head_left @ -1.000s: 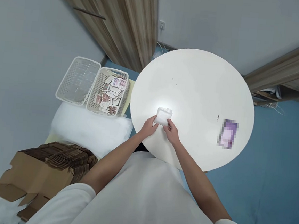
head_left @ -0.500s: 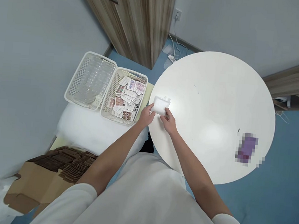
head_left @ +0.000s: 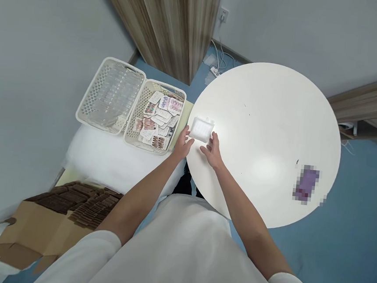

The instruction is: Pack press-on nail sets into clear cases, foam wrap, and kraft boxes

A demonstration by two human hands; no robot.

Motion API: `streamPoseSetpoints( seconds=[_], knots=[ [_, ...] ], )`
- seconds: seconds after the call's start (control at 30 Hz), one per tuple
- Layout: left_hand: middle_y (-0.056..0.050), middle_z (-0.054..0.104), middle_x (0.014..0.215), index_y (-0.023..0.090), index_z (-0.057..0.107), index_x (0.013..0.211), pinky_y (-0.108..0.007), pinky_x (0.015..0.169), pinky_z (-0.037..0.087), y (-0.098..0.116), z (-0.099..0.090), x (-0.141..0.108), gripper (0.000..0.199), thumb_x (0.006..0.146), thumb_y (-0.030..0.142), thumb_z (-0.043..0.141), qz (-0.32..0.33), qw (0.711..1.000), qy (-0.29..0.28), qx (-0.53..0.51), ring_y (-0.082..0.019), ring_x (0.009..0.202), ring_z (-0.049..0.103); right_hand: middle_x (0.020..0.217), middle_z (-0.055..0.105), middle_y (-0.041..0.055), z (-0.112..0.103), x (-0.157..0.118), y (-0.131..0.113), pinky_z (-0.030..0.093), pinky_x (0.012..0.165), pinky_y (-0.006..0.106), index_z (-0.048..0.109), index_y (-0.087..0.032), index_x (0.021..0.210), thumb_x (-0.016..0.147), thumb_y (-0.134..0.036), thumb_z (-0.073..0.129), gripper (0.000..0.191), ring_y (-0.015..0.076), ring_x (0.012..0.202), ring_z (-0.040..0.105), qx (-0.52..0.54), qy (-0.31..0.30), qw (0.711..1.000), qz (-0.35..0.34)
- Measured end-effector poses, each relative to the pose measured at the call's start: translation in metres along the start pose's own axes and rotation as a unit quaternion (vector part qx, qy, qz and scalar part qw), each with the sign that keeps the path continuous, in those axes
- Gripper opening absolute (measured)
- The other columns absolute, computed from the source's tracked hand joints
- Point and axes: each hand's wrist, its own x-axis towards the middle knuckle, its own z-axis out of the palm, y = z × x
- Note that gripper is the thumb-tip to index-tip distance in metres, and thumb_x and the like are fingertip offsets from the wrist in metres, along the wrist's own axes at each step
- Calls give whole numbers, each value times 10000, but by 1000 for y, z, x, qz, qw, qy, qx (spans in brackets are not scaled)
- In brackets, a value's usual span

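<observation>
A small white tray-like case lies at the left edge of the round white table. Close to its left side is my left hand, fingers apart and holding nothing. My right hand is at the case's lower right corner, its fingers spread, with nothing in them.
Left of the table, one white basket holds printed cards with coloured pieces, and another holds clear plastic cases. A cardboard box of dark brown pieces is at the lower left. A blurred purple item lies on the table's right.
Both hands have let go of the white case and their fingers have opened beside it. The whole view has shifted slightly.
</observation>
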Motion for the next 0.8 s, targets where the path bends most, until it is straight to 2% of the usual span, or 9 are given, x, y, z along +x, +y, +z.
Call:
streamPoseSetpoints(
  seconds=[0.1, 0.2, 0.3, 0.43, 0.6, 0.7, 0.8],
  knots=[
    [-65, 285, 1405, 253, 232, 1351, -393, 1008, 305, -1, 0, -15, 620, 780, 245, 476, -9, 999, 25, -30, -225, 1261, 311, 1468, 13, -10, -9, -18, 0, 277, 1029, 413, 23, -339, 1373, 749, -473, 524, 812, 197, 1325, 140, 34, -1, 999, 25],
    [-84, 328, 1380, 228, 277, 1333, -395, 1009, 306, 2, 0, -44, 627, 757, 272, 522, -29, 999, 35, -26, -232, 1260, 314, 1463, 84, 4, -20, -43, 4, 295, 1017, 412, 76, -331, 1373, 739, -455, 540, 795, 205, 1312, 181, 38, 1, 998, 49],
    [-105, 422, 1313, 202, 417, 1244, -403, 978, 341, 6, 2, -80, 543, 728, 291, 559, -56, 998, 26, 2, -240, 1195, 404, 1443, 168, 45, -30, -69, 13, 365, 959, 400, 155, -311, 1362, 714, -418, 569, 776, 219, 1238, 320, 38, -5, 998, 42],
    [-109, 572, 1123, 170, 528, 1110, -373, 875, 429, 8, 6, -123, 408, 719, 281, 558, -56, 998, 18, 30, -207, 1016, 539, 1308, 394, 98, -35, -95, 29, 431, 859, 392, 311, -267, 1300, 705, -384, 559, 656, 181, 956, 530, 41, 4, 998, 36],
    [-99, 618, 1020, 161, 541, 1085, -341, 805, 468, 7, 5, -169, 362, 749, 294, 512, -54, 996, 23, 59, -179, 900, 576, 1027, 573, 88, -21, -113, 40, 466, 771, 348, 516, -179, 1081, 707, -374, 525, 421, 146, 777, 568, 30, -24, 999, 23],
    [-87, 623, 1022, 175, 539, 1096, -334, 791, 475, 8, -4, -193, 368, 767, 333, 492, -53, 995, 17, 86, -177, 888, 584, 913, 606, 73, -7, -121, 39, 481, 734, 323, 553, -172, 980, 722, -385, 509, 338, 152, 764, 576, 25, -80, 996, -2],
    [-77, 623, 1035, 188, 537, 1106, -329, 782, 477, 12, -18, -213, 367, 777, 337, 475, -40, 991, 36, 125, -175, 879, 590, 828, 623, 61, 9, -124, 33, 489, 689, 323, 559, -175, 961, 730, -401, 497, 329, 163, 729, 584, -2, -127, 992, -23]
  ],
)
